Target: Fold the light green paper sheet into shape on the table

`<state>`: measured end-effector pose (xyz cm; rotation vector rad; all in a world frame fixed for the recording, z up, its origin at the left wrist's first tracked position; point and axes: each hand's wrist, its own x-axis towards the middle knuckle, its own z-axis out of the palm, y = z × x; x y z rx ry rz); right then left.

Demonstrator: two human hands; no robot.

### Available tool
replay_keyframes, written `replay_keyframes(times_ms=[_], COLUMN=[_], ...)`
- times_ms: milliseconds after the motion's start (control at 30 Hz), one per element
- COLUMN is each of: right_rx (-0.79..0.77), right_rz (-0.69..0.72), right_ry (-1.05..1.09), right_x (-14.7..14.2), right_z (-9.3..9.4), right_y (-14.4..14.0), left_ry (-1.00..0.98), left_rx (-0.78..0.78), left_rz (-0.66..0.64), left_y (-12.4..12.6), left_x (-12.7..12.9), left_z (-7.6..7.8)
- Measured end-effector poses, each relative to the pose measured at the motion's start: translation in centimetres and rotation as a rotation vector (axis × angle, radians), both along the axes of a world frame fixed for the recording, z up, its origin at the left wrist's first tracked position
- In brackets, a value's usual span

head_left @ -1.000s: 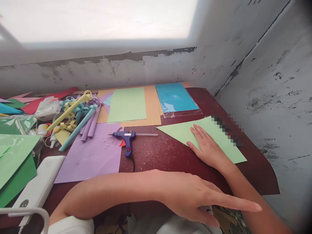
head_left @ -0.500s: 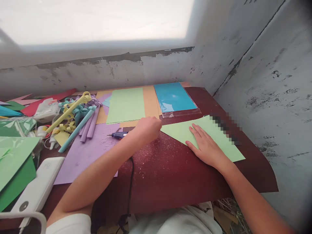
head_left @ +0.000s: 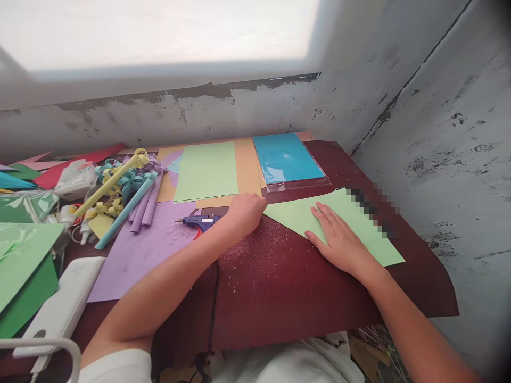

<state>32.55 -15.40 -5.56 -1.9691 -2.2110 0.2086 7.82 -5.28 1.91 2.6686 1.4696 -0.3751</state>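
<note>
My right hand (head_left: 339,242) lies flat, fingers spread, on a folded light-green paper triangle (head_left: 361,226) on the dark red mat (head_left: 279,282). My left hand (head_left: 244,211) rests with fingers curled right at the triangle's left tip; I cannot tell whether the fingers pinch it. Just left of that hand lies a blue glue gun (head_left: 200,222), its cord running toward me under my left forearm.
Light-green (head_left: 207,170), orange (head_left: 248,165) and purple (head_left: 147,250) sheets and a bagged blue sheet (head_left: 285,157) lie behind and to the left. Rolled paper tubes (head_left: 131,199), curls and bottles crowd the far left. A white device (head_left: 59,308) sits front left. Walls close the back and right.
My left arm swung from the table's front edge up to the triangle's left tip one second ago and has stayed there since. My right hand has not moved.
</note>
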Motion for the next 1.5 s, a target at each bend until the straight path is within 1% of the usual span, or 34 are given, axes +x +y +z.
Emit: replay_keyframes(times_ms=[67,133,233,333,433,533,600,667,767,933,1000,1067,1133,1167,1200,1233,1300,1333,1400,1500], right_rx=[0.001,0.020,0.038,0.012,-0.010,0.004,0.012,0.008,0.012,0.016,0.021,0.031,0.031,0.027,0.023,0.019,0.011,0.006,-0.003,-0.021], right_rz=[-0.001,0.004,0.004,-0.003,-0.014,-0.032,-0.039,-0.040,-0.036,-0.035,-0.033,-0.032,-0.032,-0.032,-0.033,-0.034,-0.035,-0.036,-0.038,-0.042], right_ry=[0.003,0.005,0.005,0.005,0.014,0.020,0.019,0.015,0.016,0.037,0.045,0.048,0.046,0.043,0.040,0.037,0.031,0.025,0.013,0.008], right_x=[0.0,0.0,0.1,0.0,-0.1,-0.2,-0.2,-0.2,-0.1,-0.1,-0.1,-0.2,-0.2,-0.2,-0.2,-0.2,-0.1,-0.1,-0.2,-0.2], right_z=[0.0,-0.1,-0.2,-0.1,0.1,0.2,0.2,0.1,0.1,0.2,0.2,0.2,0.2,0.2,0.2,0.2,0.2,0.2,0.3,0.4], right_y=[0.0,0.0,0.0,0.0,0.0,0.0,-0.1,-0.1,-0.1,-0.1,-0.1,-0.1,-0.1,-0.1,-0.1,-0.1,-0.1,0.0,0.0,0.0], left_ry=[0.013,0.017,-0.033,-0.116,-0.181,-0.186,-0.159,-0.132,-0.089,-0.049,-0.051,-0.082,-0.197,-0.239,-0.273,-0.308,-0.302,-0.287,-0.253,-0.240], left_rx=[0.003,0.000,-0.004,-0.034,-0.086,-0.057,-0.024,-0.006,-0.018,-0.054,-0.075,-0.120,-0.260,-0.340,-0.378,-0.374,-0.301,-0.260,-0.202,-0.159], left_rz=[-0.022,-0.033,-0.050,-0.064,-0.092,-0.066,-0.027,0.040,0.122,0.165,0.150,0.108,0.037,0.027,0.023,0.024,0.052,0.058,0.057,0.065], left_y=[0.2,0.6,1.4,2.2,2.3,1.7,1.2,0.7,0.1,-0.8,-0.9,-0.6,-0.1,0.2,0.5,0.8,1.1,1.2,1.3,1.3], left_x=[-0.1,-0.4,-1.7,-3.0,-3.4,-2.6,-1.8,-1.1,-0.1,0.9,0.6,-0.1,-1.2,-1.8,-2.3,-2.8,-3.4,-3.6,-3.5,-2.8], left_z=[-0.4,-0.4,0.2,1.0,1.3,0.9,0.5,0.2,-0.2,-0.5,0.0,1.1,2.6,3.4,4.1,4.8,5.4,5.4,4.6,2.4])
